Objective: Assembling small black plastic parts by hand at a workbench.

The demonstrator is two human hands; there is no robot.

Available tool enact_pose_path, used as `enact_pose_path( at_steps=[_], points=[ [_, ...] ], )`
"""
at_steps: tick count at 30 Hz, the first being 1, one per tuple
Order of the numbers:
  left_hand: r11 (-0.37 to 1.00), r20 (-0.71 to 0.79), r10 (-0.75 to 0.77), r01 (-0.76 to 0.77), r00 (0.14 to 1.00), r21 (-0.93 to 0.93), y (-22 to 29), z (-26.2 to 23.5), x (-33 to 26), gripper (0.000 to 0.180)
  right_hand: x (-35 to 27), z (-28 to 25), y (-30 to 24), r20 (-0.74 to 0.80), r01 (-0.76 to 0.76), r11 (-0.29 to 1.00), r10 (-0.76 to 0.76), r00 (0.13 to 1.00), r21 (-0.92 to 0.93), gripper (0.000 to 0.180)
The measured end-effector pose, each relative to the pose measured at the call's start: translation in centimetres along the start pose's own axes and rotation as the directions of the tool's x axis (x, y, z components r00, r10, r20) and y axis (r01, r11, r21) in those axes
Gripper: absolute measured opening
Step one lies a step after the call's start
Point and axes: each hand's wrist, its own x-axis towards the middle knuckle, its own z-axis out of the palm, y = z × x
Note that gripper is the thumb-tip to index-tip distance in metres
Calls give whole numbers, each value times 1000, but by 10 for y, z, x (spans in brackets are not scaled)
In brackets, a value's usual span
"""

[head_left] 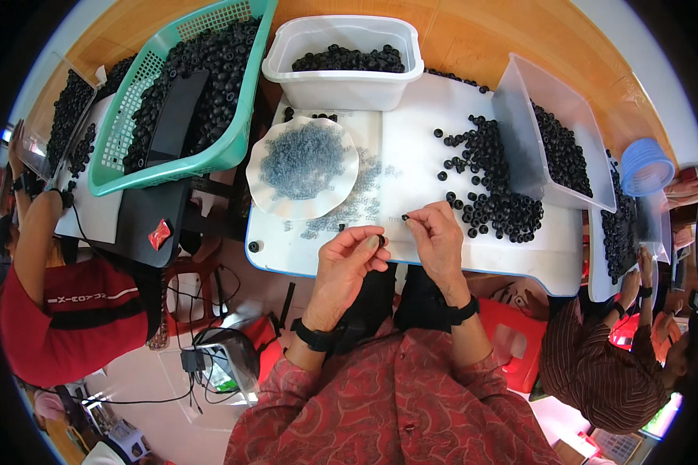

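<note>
My left hand [343, 267] is closed on a small black ring-like part [381, 241], pinched under the thumb. Beside it, my right hand [439, 244] pinches a tiny dark piece [406, 218] between thumb and fingertips; its exact kind is too small to tell. Both hands are over the near edge of the white table [419, 155], close together but apart. To their left, a wavy-rimmed white plate [265, 200] holds a heap of small clear pieces [302, 161], with more scattered around it. A loose spread of black round parts [512, 213] lies to the right.
A white tub [341, 89] of black parts stands at the back. A translucent bin [523, 139] lies tipped at the right, spilling parts. The green basket [236, 128] at left holds many more. People work at both sides, one in a red shirt [77, 322].
</note>
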Motion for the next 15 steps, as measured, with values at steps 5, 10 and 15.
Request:
enact_pose_path(
  at_steps=[5,10,15],
  points=[
    [1000,7,-20,20,1000,-20,-5,-2,-2,21,-1,2,-2,-27,-32,999,33,999,16,11],
    [999,9,-44,44,999,-30,-8,-4,-2,21,-2,3,-2,-25,-21,1000,22,999,13,12],
    [999,28,-29,30,999,-33,-8,-8,-2,21,10,-5,-7,-40,15,999,-13,999,44,12]
  ],
)
